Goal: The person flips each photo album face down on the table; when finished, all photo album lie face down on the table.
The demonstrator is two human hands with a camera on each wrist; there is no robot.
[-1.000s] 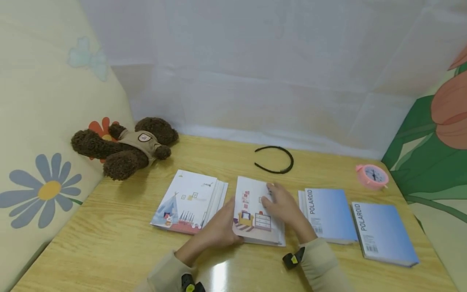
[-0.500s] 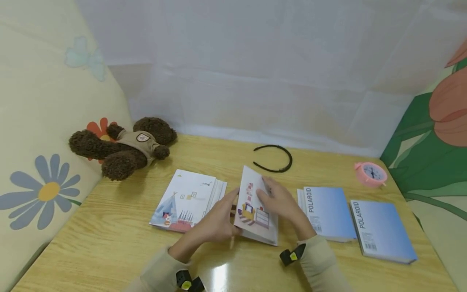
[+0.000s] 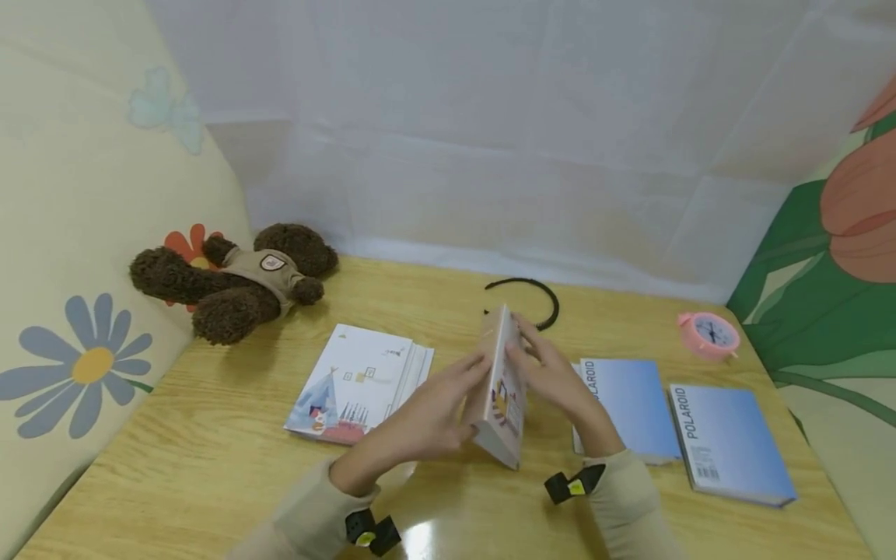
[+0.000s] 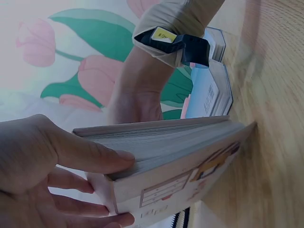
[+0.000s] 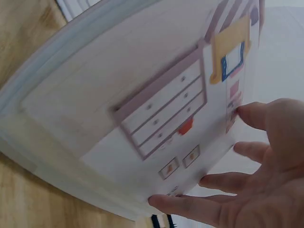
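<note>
The left hand [image 3: 434, 411] is pinching the book [image 3: 505, 404] near its spine; the right hand [image 3: 551, 377] is touching the cover [image 5: 95, 114] with spread fingertips. The book is standing steeply between them; squeezing both sides evenly is probably best for keeping it closed. Left is pointing to two o'clock, right to eleven. White books [image 3: 353, 385] are lying at nine.

Plush toy [image 3: 260, 271], headband [image 3: 556, 302] and pink clock [image 3: 711, 335] lie apart.

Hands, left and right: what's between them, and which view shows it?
A book, tilted up steeply, with the left hand and right hand both touching it. Head view shows it.
</note>
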